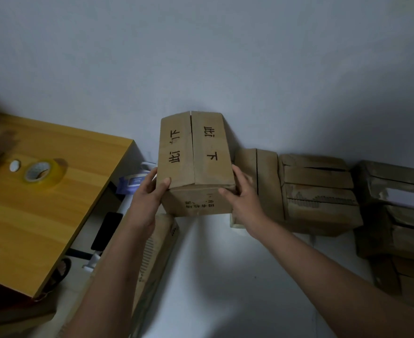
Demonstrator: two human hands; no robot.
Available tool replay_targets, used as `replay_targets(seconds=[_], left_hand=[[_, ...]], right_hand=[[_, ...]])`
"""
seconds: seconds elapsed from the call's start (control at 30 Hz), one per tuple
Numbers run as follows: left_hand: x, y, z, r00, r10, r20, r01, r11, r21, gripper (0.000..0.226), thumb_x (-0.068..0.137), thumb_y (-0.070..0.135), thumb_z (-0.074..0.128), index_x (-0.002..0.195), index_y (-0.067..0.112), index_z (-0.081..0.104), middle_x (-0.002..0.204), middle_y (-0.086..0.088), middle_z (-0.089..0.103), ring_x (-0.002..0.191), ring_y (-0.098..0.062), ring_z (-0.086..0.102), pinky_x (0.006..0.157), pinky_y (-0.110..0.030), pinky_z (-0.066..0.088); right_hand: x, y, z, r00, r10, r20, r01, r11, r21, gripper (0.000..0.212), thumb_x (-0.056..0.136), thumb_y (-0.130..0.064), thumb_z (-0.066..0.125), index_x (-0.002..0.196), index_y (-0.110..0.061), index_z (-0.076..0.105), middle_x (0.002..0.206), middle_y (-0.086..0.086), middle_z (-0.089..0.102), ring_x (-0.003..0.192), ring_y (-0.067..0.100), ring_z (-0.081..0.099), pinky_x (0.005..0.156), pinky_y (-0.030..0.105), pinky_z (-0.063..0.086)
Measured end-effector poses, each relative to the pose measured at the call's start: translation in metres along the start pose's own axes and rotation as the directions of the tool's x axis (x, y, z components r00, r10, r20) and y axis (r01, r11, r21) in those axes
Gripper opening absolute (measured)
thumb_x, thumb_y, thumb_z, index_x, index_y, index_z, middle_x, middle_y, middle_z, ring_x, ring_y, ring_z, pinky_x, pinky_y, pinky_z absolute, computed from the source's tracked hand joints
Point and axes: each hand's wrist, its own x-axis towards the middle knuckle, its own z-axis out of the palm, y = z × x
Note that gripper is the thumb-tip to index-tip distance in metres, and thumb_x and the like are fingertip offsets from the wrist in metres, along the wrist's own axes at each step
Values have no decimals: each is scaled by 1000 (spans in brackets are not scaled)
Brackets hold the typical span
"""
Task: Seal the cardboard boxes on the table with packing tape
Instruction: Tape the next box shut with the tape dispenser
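My 2 hands, the left hand (152, 191) and the right hand (243, 196), are bare, forearms uncovered, with no sleeves, rings or watch showing.

A plain pale wall (201, 57) meets a white floor (225, 276) beside a yellow wooden table (30, 215), dimly lit.

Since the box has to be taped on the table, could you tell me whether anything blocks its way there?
Nothing visible does. Both hands, left and right, hold the box right of the wooden table, whose near part is bare; the tape roll lies farther back.
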Motion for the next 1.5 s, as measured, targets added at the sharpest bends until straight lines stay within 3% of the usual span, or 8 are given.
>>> replay_targets(seconds=[0.37, 0.57, 0.83, 1.0, 1.13, 1.27, 1.37, 1.5], left_hand=[[-30, 59, 31, 972, 224, -72, -210, 963, 169, 61, 90, 60, 58, 144, 37, 44, 133, 7, 55, 116, -10, 54, 98, -38, 47], [-63, 79, 69, 925, 378, 46, -373, 877, 301, 56, 88, 56, 64, 140, 45, 46, 133, 3, 57, 120, -15, 55, 100, -49, 50], [-133, 49, 118, 927, 353, 130, -376, 867, 328, 52, 78, 70, 57, 127, 53, 53, 121, 13, 63, 113, -11, 59, 99, -46, 50], [-173, 7, 139, 951, 294, 97, -309, 887, 343, 29, 94, 61, 50, 111, 40, 61, 101, 6, 70, 98, -18, 68, 83, -45, 58], [-200, -34, 143, 972, 223, 77, -236, 905, 353, 38, 95, 60, 48, 118, 32, 58, 103, 0, 69, 98, -22, 67, 82, -44, 57], [-209, -53, 134, 980, 197, 1, -183, 911, 370, 54, 90, 70, 42, 131, 36, 51, 117, 1, 61, 110, -19, 57, 91, -41, 47], [-213, -60, 131, 976, 208, -61, -172, 913, 369, 55, 95, 65, 37, 142, 37, 44, 130, 1, 53, 117, -18, 48, 95, -39, 39], [-215, -87, 120, 973, 195, -124, -126, 898, 421, 66, 91, 76, 25, 150, 48, 23, 154, -4, 35, 139, -29, 36, 111, -55, 31]], right_hand=[[-14, -67, -43, 970, -221, -100, 223, 975, 10, 70, 75, -53, 67, 140, -40, 44, 121, -15, 64, 112, 4, 61, 97, 40, 52], [-68, -81, -102, 932, -296, -208, 289, 955, -67, 60, 83, -42, 68, 139, -34, 50, 119, -19, 65, 111, -1, 61, 96, 37, 53], [-175, -43, -159, 892, -297, -341, 292, 954, -66, 53, 87, -33, 68, 137, -34, 52, 117, -25, 63, 109, -8, 58, 99, 31, 51], [-226, -14, -178, 880, -385, -278, 330, 917, -225, 60, 91, -41, 59, 146, -35, 36, 138, -10, 55, 127, 1, 49, 105, 32, 47], [-247, 20, -187, 923, -350, -160, 303, 917, -258, 63, 95, -38, 56, 150, -35, 26, 152, -8, 39, 138, 6, 37, 110, 39, 42], [-268, 44, -177, 919, -391, -40, 367, 890, -269, 59, 97, -37, 53, 150, -32, 29, 157, -13, 26, 142, 0, 26, 116, 26, 30], [-266, 57, -169, 948, -314, -49, 314, 949, -13, 53, 96, -28, 57, 146, -29, 36, 148, -9, 31, 126, 2, 46, 101, 25, 47], [-231, 74, -173, 989, 121, -89, -74, 910, 408, 74, 94, -29, 60, 153, -30, 15, 148, 1, 30, 88, 13, 68, 78, 32, 59]])
